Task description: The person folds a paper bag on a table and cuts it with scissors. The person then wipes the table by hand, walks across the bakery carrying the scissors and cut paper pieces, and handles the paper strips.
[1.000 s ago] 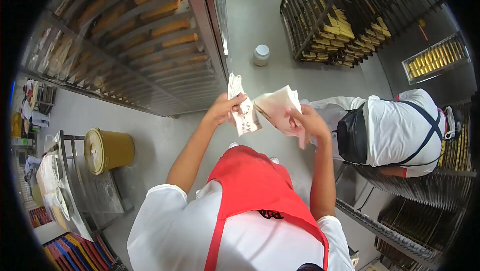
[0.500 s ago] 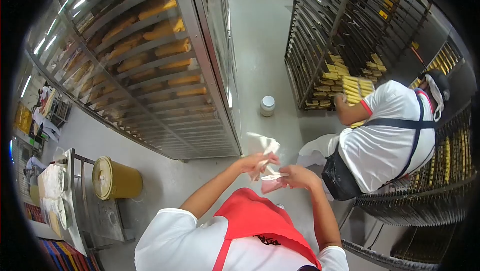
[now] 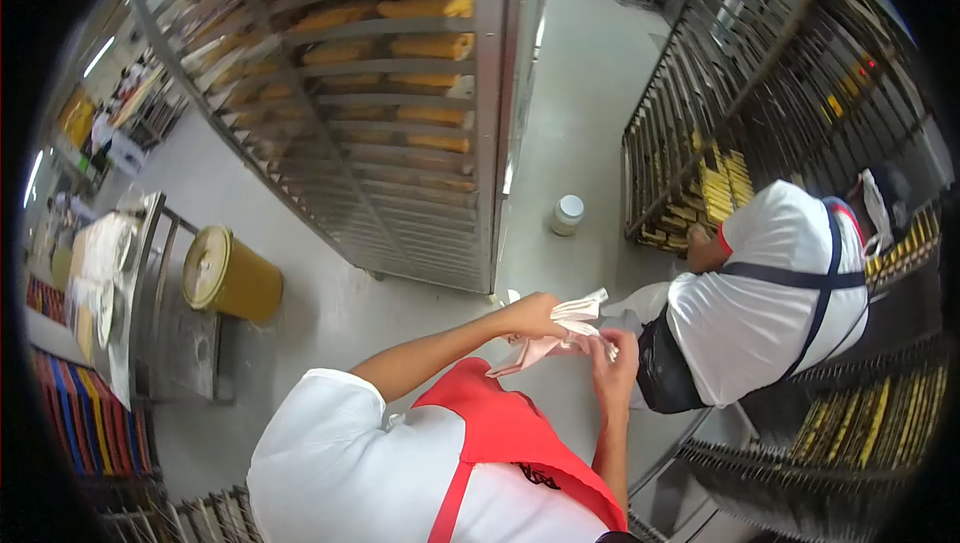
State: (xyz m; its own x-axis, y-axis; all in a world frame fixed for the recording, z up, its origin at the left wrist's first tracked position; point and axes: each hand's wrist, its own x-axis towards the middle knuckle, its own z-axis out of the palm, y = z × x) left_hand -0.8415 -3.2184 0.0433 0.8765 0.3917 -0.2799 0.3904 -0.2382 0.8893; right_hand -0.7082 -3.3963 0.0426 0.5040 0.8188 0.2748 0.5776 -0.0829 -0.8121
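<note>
My left hand (image 3: 535, 315) is closed round a bunched white and pinkish wrapper (image 3: 575, 328), which fans out past its fingers and hangs below. My right hand (image 3: 612, 348) pinches the right side of the same bundle, close beside the left. Both hands are in front of my red apron (image 3: 490, 423), above the grey floor. Folds hide how many sheets or bags the bundle contains.
A tall rack (image 3: 494, 123) of bread stands ahead left. A white jar (image 3: 567, 215) is on the floor. A co-worker (image 3: 770, 303) bends at a rack (image 3: 735, 103) on the right. A yellow bin (image 3: 240, 278) and table (image 3: 140, 293) are left.
The white pieces, held apart a second ago, are now together between my hands. The co-worker has turned to the right-hand rack with a tray of yellow pieces. The view has swung left.
</note>
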